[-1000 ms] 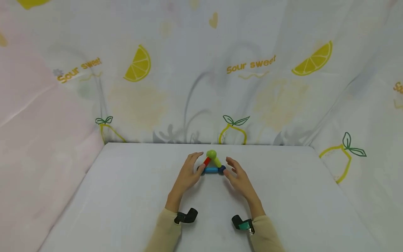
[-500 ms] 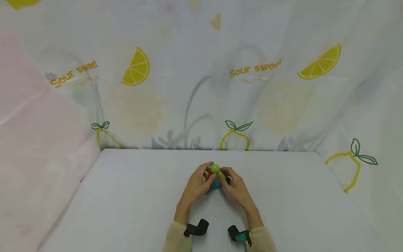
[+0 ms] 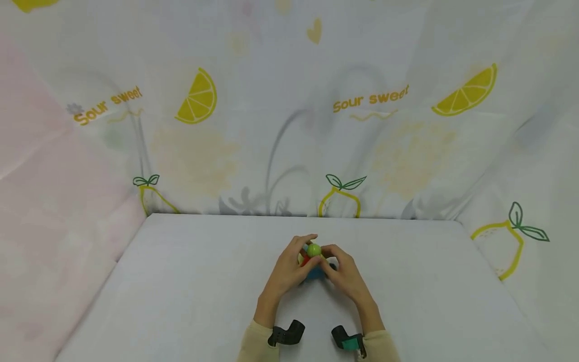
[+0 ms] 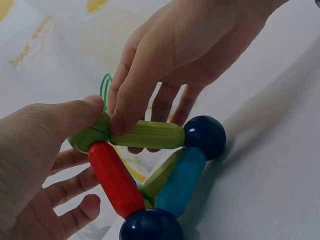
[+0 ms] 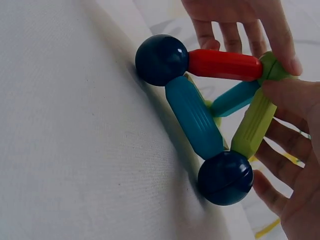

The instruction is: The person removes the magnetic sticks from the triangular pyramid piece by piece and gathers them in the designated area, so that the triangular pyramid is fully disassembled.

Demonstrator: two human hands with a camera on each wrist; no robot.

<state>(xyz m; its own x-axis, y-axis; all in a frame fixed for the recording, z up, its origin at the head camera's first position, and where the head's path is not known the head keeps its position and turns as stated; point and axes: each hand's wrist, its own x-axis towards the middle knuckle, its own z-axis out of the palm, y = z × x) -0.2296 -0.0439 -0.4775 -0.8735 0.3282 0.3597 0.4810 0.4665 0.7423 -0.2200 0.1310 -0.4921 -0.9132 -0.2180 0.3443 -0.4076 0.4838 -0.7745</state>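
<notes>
A pyramid of magnetic sticks and balls stands on the white table between both hands, a lime-green ball (image 3: 314, 250) at its top. The left hand (image 3: 286, 266) holds that top ball, thumb on its near side and other fingers behind. Pinching the lime-green stick (image 5: 254, 122) at its upper end, right against the ball, is the right hand (image 3: 347, 271). A red stick (image 4: 116, 180) slopes down to one navy ball (image 5: 161, 60). Along the base a blue stick (image 5: 194, 117) links it to a second navy ball (image 5: 226, 177). The rear is partly hidden.
The white table (image 3: 190, 281) spreads out around the hands. Behind it hangs a pale cloth (image 3: 271, 100) printed with lemons. Each wrist wears a black camera, one the left wrist camera (image 3: 289, 333), the other the right wrist camera (image 3: 347, 339).
Both hands have closed in from the pyramid's sides and now grip it near the top ball. In the head view, pyramid and hands sit slightly lower and farther right; the backdrop has shifted too.
</notes>
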